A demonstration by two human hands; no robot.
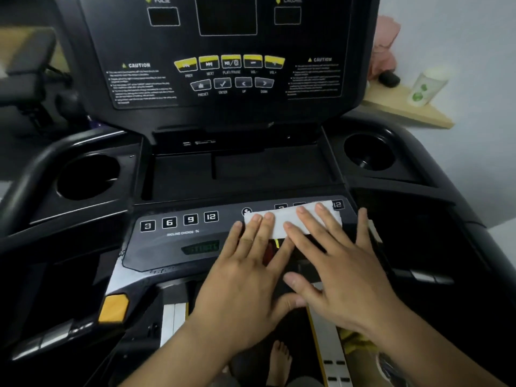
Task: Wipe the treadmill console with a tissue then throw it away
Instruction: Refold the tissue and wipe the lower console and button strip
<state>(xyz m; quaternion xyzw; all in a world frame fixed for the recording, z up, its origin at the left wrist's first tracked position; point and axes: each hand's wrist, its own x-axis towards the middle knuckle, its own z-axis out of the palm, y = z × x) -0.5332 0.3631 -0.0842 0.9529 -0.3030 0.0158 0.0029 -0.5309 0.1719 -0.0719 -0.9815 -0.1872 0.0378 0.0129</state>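
A white folded tissue (pixel 282 220) lies flat on the lower button panel of the black treadmill console (pixel 178 236), over the right-hand number buttons. My left hand (pixel 245 275) rests flat, its fingertips pressing the tissue's left part. My right hand (pixel 335 261) lies flat beside it, fingers spread, pressing the tissue's right part. The thumbs of both hands meet below. The upper display panel (pixel 226 51) with yellow media buttons stands upright behind.
Two round cup holders (pixel 89 177) (pixel 368 153) flank a shallow centre tray (pixel 240 171). A curved handrail (pixel 33 174) runs at the left. A wooden shelf (pixel 405 107) at the back right holds a white cup (pixel 424 88) and a pink object. A bare foot (pixel 279 361) shows below.
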